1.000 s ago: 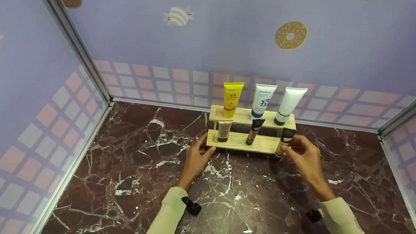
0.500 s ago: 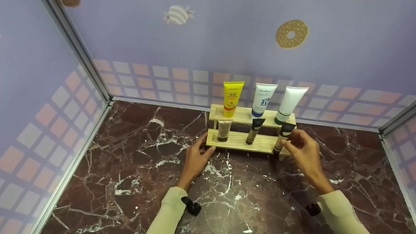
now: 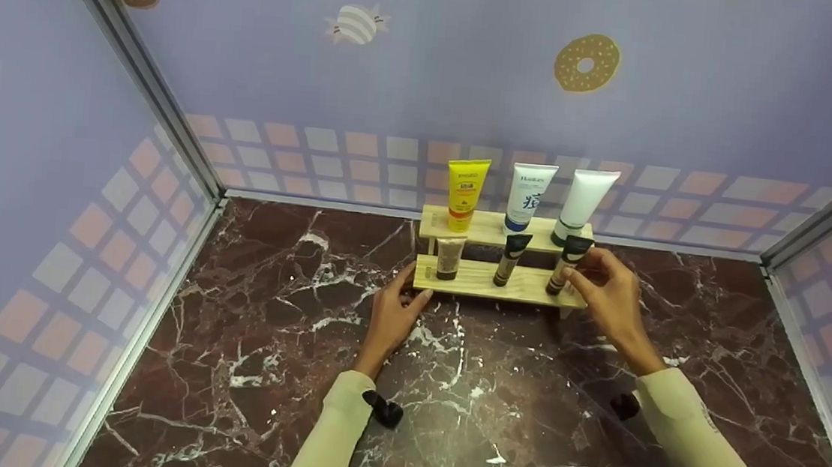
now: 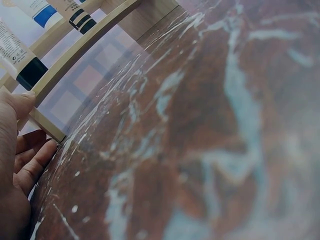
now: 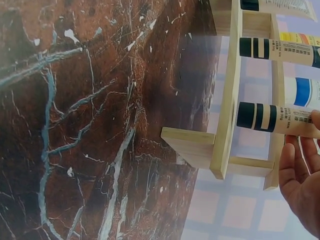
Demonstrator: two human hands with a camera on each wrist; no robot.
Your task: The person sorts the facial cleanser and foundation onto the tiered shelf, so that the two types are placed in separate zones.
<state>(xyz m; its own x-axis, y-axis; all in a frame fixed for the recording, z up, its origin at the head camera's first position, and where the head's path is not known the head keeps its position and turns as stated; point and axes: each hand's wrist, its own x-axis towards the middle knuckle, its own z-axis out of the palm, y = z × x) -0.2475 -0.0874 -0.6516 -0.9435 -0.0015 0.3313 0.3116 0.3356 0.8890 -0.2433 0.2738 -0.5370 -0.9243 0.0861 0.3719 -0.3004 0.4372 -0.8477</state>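
A two-tier wooden rack (image 3: 475, 287) stands near the back wall. My left hand (image 3: 392, 314) holds its left end, the thumb on the front board and the other fingers beside the leg (image 4: 47, 126). At the right end, my right hand (image 3: 615, 303) pinches a small beige-and-black cosmetic tube (image 3: 566, 268) upright, cap down at the lower board; in the right wrist view this tube's dark cap (image 5: 246, 115) is at the board's edge. A similar black-topped tube (image 3: 508, 260) stands mid-board, and a small beige tube (image 3: 448, 259) stands at the left.
On the upper tier stand a yellow tube (image 3: 465, 193), a white-and-blue tube (image 3: 528, 198) and a white tube with a green cap (image 3: 584, 203). Beneath is a dark red marbled tabletop (image 3: 283, 372). Purple patterned walls (image 3: 429, 84) enclose the back and sides.
My right hand has brought the cosmetic tube back and slightly left, from the front edge of the lower board onto the board. The left hand has stayed at the rack's left end.
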